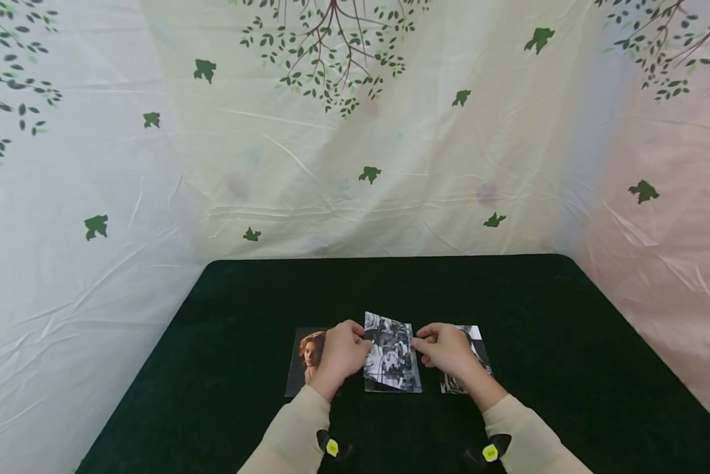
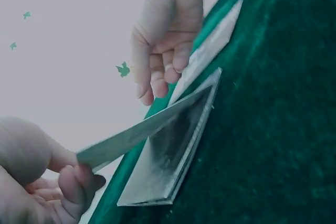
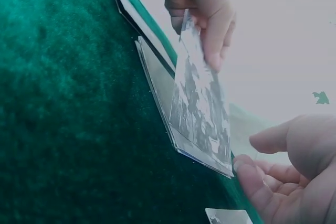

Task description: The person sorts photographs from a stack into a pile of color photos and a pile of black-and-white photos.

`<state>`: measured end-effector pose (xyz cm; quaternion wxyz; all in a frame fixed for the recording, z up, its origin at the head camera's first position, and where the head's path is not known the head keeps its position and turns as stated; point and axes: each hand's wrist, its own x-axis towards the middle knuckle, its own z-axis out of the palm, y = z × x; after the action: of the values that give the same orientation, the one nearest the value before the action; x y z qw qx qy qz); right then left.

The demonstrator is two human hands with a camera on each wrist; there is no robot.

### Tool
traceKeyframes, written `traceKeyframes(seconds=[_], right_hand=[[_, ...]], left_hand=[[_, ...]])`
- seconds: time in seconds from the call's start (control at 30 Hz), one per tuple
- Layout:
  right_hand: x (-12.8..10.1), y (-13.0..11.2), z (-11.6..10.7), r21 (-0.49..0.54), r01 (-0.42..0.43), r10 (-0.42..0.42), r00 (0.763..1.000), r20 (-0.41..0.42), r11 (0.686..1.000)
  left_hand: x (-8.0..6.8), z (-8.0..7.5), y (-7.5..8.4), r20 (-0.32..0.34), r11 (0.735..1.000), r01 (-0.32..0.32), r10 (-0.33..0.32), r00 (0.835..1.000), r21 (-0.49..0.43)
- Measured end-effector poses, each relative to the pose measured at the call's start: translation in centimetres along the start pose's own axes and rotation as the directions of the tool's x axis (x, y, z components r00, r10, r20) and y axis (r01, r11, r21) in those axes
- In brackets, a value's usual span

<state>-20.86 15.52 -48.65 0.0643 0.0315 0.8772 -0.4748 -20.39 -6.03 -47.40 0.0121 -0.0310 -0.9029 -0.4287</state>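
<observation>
My left hand [image 1: 343, 349] pinches the left edge of a black-and-white photo print [image 1: 389, 349]. The print is tilted, its left side lifted above a small stack of prints [image 2: 157, 169] on the dark green cloth. Beside the print's right edge is my right hand [image 1: 446, 350], thumb and forefinger apart, with nothing held between them. In the right wrist view its forefinger [image 3: 247, 174] is close to the print's lower corner; whether they touch I cannot tell. A portrait photo [image 1: 309, 349] lies partly under my left forearm, and another black-and-white photo [image 1: 475, 339] is partly hidden by my right hand.
The dark green cloth-covered table [image 1: 242, 303] reaches back to a pale hanging curtain [image 1: 319, 151] printed with leafy branches and green birds. Similar fabric hangs along both sides. Each wrist carries a black band with a yellow tag [image 1: 490, 452].
</observation>
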Motion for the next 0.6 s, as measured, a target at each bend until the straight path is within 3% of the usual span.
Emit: traceKeyframes(seconds=[0.1,0.27,0.6], right_hand=[[0.1,0.0,-0.1,0.056,-0.008,0.008,1.0,-0.011,0.998],[0.1,-0.3,-0.4,0.172,-0.03,0.03,1.0,-0.002,0.985],[-0.1,-0.5,-0.9,0.36,-0.032,0.039,0.999,-0.012,0.932]], left_hand=[[-0.1,-0.2,0.2,-0.016,0.99,0.04,-0.042,0.999,-0.135],[-0.1,-0.6,0.8,0.005,0.944,0.115,-0.119,0.993,-0.309],[-0.5,-0.9,1.8,-0.018,0.901,0.117,-0.137,0.99,-0.418]])
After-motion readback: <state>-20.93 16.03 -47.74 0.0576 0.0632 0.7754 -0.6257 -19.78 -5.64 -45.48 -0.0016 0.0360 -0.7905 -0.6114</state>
